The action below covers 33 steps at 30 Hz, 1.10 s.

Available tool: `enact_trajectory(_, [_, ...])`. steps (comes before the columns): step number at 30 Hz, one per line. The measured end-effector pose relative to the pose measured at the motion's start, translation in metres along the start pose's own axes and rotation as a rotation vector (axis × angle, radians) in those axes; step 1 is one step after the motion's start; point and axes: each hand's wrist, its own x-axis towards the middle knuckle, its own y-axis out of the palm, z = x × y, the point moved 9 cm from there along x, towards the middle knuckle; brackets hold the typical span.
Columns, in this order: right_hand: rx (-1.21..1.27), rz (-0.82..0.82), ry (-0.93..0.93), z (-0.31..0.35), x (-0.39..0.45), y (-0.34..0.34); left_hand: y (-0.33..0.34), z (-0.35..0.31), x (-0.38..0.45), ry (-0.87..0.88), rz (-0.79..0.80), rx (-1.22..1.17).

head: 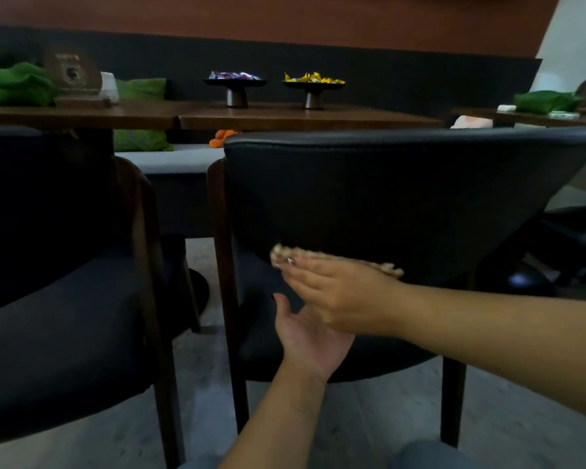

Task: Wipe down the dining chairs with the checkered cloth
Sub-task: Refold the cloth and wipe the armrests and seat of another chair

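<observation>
A dark upholstered dining chair (403,198) with wooden legs stands right in front of me, its curved backrest facing me. My right hand (339,292) lies flat on the checkered cloth (391,269) and presses it against the lower back of that backrest; only the cloth's pale edges show past the fingers. Just below, my left hand (308,336) is held palm up with fingers relaxed and partly hidden under the right hand. It holds nothing. A second dark chair (58,299) stands at the left.
Behind the chairs is a wooden table (285,120) with two black pedestal dishes (313,88) of wrapped sweets, green napkins (17,84) and a round wooden stand (73,74). A bench with green cushions runs along the wall. Another table (538,116) is at the right. Grey floor lies below.
</observation>
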Motion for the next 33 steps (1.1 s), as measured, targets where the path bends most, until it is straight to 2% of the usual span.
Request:
enact_trajectory(2, [0.151,0.059,-0.109,0.002,-0.014,0.004,-0.001,0.008,-0.003,-0.127,0.027,0.074])
enact_trajectory(4, [0.121,-0.087,-0.152,-0.012,-0.01,-0.028,-0.004,0.005,-0.003,-0.124,0.033,0.076])
enact_trajectory(7, [-0.083,-0.371,-0.248,-0.035,-0.008,-0.073,-0.017,0.006,0.004,-0.099,-0.108,0.103])
enact_trajectory(11, [-0.112,-0.537,-0.153,-0.05,-0.013,-0.089,-0.02,0.003,0.005,-0.081,-0.159,0.136])
enact_trajectory(13, [-0.133,-0.493,-0.198,-0.03,-0.017,-0.067,-0.019,0.002,0.003,-0.087,-0.176,0.16])
enact_trajectory(17, [-0.149,-0.206,-0.39,-0.002,-0.034,-0.016,-0.013,0.0,-0.003,-0.112,-0.162,0.141])
enact_trajectory(19, [-0.147,-0.153,-0.447,-0.001,-0.042,-0.011,-0.009,0.0,-0.004,-0.126,-0.151,0.133])
enact_trajectory(22, [-0.068,-0.269,-0.419,-0.02,-0.042,-0.042,-0.012,-0.001,0.001,-0.122,-0.161,0.155])
enact_trajectory(27, [-0.011,-0.606,-0.198,-0.077,-0.047,-0.111,-0.021,-0.001,0.01,-0.066,-0.215,0.181])
enact_trajectory(30, [-0.012,-0.597,-0.219,-0.066,-0.049,-0.098,-0.022,0.0,0.011,-0.049,-0.234,0.194])
enact_trajectory(33, [0.052,-0.43,-0.319,-0.041,-0.054,-0.059,-0.02,0.0,0.009,-0.053,-0.254,0.199])
